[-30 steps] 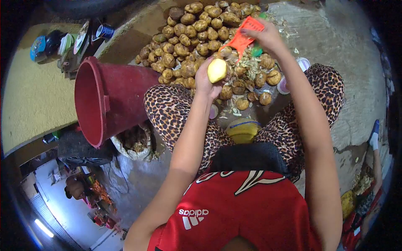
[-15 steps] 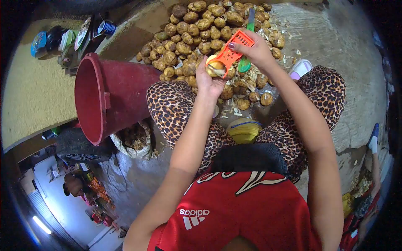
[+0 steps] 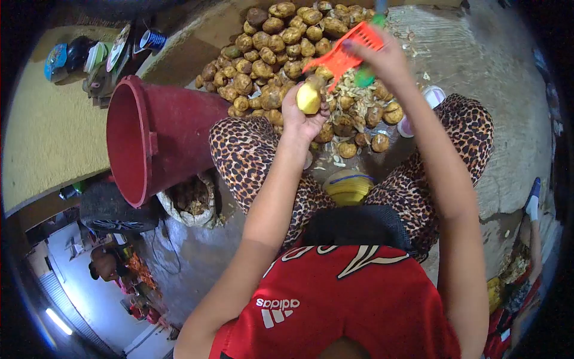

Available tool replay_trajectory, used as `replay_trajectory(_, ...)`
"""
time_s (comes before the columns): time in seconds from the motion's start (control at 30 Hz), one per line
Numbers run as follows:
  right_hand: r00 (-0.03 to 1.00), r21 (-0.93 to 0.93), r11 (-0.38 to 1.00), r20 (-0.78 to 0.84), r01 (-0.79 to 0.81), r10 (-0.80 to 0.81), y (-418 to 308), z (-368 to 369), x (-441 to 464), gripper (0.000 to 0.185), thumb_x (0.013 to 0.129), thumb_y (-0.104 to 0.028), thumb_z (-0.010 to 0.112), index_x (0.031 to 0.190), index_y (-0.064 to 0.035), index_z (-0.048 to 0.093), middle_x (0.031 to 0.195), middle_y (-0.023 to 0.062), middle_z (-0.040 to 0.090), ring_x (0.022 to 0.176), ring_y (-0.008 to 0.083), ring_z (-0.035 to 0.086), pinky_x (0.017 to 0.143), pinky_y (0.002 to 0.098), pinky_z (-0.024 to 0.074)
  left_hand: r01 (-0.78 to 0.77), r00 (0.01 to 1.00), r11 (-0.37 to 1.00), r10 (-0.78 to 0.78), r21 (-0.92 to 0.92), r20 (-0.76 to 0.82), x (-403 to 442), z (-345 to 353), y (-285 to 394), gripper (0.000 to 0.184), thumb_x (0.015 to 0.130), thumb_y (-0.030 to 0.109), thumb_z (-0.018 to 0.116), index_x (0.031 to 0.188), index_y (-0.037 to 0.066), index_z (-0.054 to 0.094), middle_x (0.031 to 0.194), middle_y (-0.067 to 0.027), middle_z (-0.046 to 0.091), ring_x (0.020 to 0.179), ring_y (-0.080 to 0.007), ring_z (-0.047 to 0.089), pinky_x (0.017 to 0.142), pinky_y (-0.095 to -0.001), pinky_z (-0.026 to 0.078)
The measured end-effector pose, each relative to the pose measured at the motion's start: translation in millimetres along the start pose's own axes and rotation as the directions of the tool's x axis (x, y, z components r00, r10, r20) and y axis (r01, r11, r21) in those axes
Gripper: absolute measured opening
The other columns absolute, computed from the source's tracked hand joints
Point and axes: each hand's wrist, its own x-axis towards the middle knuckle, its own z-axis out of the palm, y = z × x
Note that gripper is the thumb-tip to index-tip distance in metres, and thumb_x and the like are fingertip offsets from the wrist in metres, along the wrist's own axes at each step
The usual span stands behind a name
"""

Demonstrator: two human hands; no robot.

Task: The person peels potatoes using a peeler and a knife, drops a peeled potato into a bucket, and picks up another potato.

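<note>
My left hand (image 3: 304, 118) is closed around a potato (image 3: 308, 99). Its near side is peeled to pale yellow, while brown skin shows at its top. Up and to the right, my right hand (image 3: 382, 58) grips an orange plastic peeler (image 3: 344, 58), clear of the potato. The same hand also carries a green-handled knife (image 3: 364, 76), blurred by motion, with its blade pointing away. Beyond both hands lies a large heap of unpeeled potatoes (image 3: 269, 57), and pale peelings (image 3: 357, 93) are scattered over its right side.
A big red bucket (image 3: 179, 125) lies tipped at the left, its mouth toward me. Below it stands a white sack (image 3: 206, 206) with dark contents. A yellow container (image 3: 348, 190) sits between my legs. Other people are visible at the lower left and right edges.
My right hand has moved up and right, taking the peeler and knife off the potato. The potato now shows more of its peeled face in my left hand.
</note>
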Motion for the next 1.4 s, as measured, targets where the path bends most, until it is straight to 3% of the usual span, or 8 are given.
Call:
replay_trajectory(0.23, 0.995, -0.129, 0.987, -0.032, -0.098, 0.095, 17, -11, 7, 0.032, 0.076, -0.017, 0.067, 0.102, -0.0013, 0.056, 0.080, 0.0019, 0.062, 0.069, 0.0093, 0.058, 0.063, 0.0230, 0.0477, -0.017, 0.998, 0.998, 0.013, 0.068, 0.064, -6, 9, 1, 0.030, 0.080, 0.033, 0.047, 0.088, 0.005, 0.056, 0.073, -0.0102, 0.057, 0.061, -0.0219, 0.052, 0.053, -0.0316, 0.043)
replay_trajectory(0.37, 0.988, 0.267, 0.954, -0.031, -0.136, 0.149, 11, -19, 11, 0.024, 0.075, -0.015, 0.068, 0.094, -0.0040, 0.057, 0.078, 0.0015, 0.062, 0.067, 0.0079, 0.058, 0.057, 0.0219, 0.0464, -0.017, 0.987, 0.995, 0.001, 0.099, 0.162, -7, 11, 1, 0.028, 0.082, 0.031, 0.049, 0.089, 0.005, 0.055, 0.070, -0.0106, 0.057, 0.057, -0.0210, 0.054, 0.049, -0.0284, 0.044)
replay_trajectory(0.6, 0.975, -0.094, 0.979, -0.146, -0.180, 0.165, 6, -15, 6, 0.027, 0.075, -0.017, 0.069, 0.096, -0.0032, 0.058, 0.077, 0.0004, 0.062, 0.067, 0.0069, 0.058, 0.055, 0.0196, 0.0459, -0.131, 0.988, 0.979, 0.141, 0.157, -0.056, -11, 24, -3, 0.035, 0.085, 0.039, 0.052, 0.096, 0.007, 0.054, 0.085, -0.0099, 0.059, 0.062, -0.0206, 0.057, 0.048, -0.0258, 0.045)
replay_trajectory(0.73, 0.991, 0.012, 0.993, -0.060, -0.118, 0.118, 3, -13, 2, 0.025, 0.072, -0.022, 0.070, 0.086, -0.0035, 0.060, 0.073, 0.0012, 0.062, 0.067, 0.0084, 0.058, 0.062, 0.0247, 0.0465, 0.067, 0.944, 0.997, -0.054, -0.027, 0.326, -2, 3, 3, 0.041, 0.088, 0.038, 0.040, 0.104, 0.003, 0.053, 0.089, -0.0128, 0.061, 0.072, -0.0239, 0.062, 0.059, -0.0315, 0.055)
replay_trajectory(0.93, 0.970, -0.110, 0.991, 0.221, -0.074, 0.097, 9, 17, -15, 0.039, 0.073, -0.016, 0.070, 0.104, 0.0018, 0.055, 0.086, 0.0027, 0.062, 0.077, 0.0089, 0.058, 0.072, 0.0244, 0.0473, -0.079, 0.996, 0.991, 0.082, 0.108, -0.027, -10, 24, -7, 0.038, 0.087, 0.036, 0.040, 0.103, 0.004, 0.054, 0.082, -0.0079, 0.062, 0.059, -0.0169, 0.060, 0.041, -0.0259, 0.047)
replay_trajectory(1.1, 0.957, -0.198, 0.979, 0.269, -0.057, 0.110, 16, 6, -3, 0.041, 0.073, -0.018, 0.070, 0.106, 0.0013, 0.054, 0.086, 0.0031, 0.063, 0.074, 0.0091, 0.059, 0.066, 0.0237, 0.0480, -0.006, 0.998, 0.973, -0.008, 0.230, 0.058, -8, 18, -1, 0.035, 0.084, 0.035, 0.043, 0.094, 0.004, 0.055, 0.075, -0.0114, 0.059, 0.048, -0.0175, 0.052, 0.038, -0.0255, 0.041)
replay_trajectory(1.2, 0.997, -0.241, 0.970, -0.082, -0.027, 0.008, -2, -24, 9, 0.024, 0.071, -0.021, 0.069, 0.086, -0.0040, 0.061, 0.072, 0.0019, 0.061, 0.062, 0.0084, 0.057, 0.055, 0.0241, 0.0462, 0.046, 0.996, 0.982, -0.061, 0.184, 0.073, -12, 19, 1, 0.035, 0.081, 0.035, 0.043, 0.091, 0.004, 0.054, 0.070, -0.0149, 0.055, 0.042, -0.0177, 0.044, 0.036, -0.0255, 0.033)
replay_trajectory(1.4, 0.962, -0.028, 0.969, 0.115, -0.247, 0.248, -10, -6, -4, 0.038, 0.072, -0.018, 0.071, 0.103, -0.0010, 0.056, 0.082, 0.0010, 0.061, 0.072, 0.0085, 0.057, 0.059, 0.0248, 0.0473, -0.027, 0.992, 0.988, 0.008, 0.152, 0.125, -12, 18, -1, 0.029, 0.083, 0.031, 0.042, 0.089, 0.005, 0.054, 0.073, -0.0102, 0.058, 0.053, -0.0190, 0.055, 0.036, -0.0254, 0.037)
